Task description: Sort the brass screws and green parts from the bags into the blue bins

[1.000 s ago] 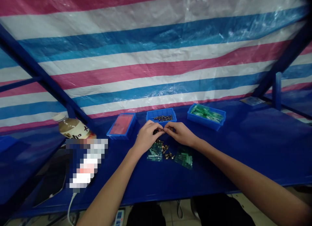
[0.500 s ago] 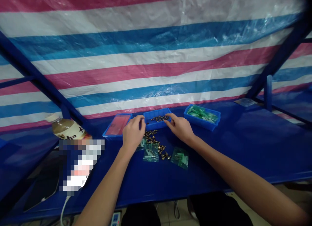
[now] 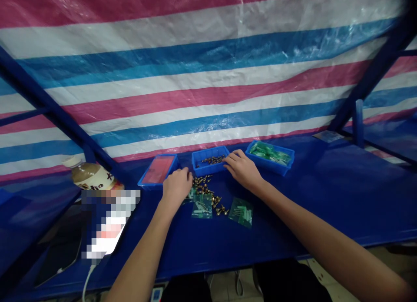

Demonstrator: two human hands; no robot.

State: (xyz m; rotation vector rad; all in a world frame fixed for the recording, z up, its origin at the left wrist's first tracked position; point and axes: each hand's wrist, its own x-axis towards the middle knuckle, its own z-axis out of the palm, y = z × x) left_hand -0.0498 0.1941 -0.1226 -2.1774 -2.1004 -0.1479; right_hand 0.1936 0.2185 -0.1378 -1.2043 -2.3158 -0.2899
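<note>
A blue tray (image 3: 199, 154) holding small brass screw-like pieces stands between my hands. At its right end is my right hand (image 3: 243, 168), its fingers bent and slightly apart over the rim, with nothing visible in them. My left hand (image 3: 177, 185) is lower, at the left of a loose pile of the same brass pieces (image 3: 202, 184) on the table. Its fingers curl downward and are mostly hidden, so what they touch does not show. Near the pile lie a clear packet (image 3: 202, 206) with pale plugs and screws and another small packet (image 3: 241, 212) with green-looking contents.
A blue tray with flat reddish sheets (image 3: 158, 169) stands at left, and a blue tray of green packets (image 3: 271, 156) at right. Further left are a bottle (image 3: 93, 175) and a cabled, blurred-out device (image 3: 112, 232). A striped sheet (image 3: 208, 93) hangs behind the table.
My left hand has come away from the middle tray's left end, down toward the loose pile. My right hand's fingers have shifted slightly at the tray's right end.
</note>
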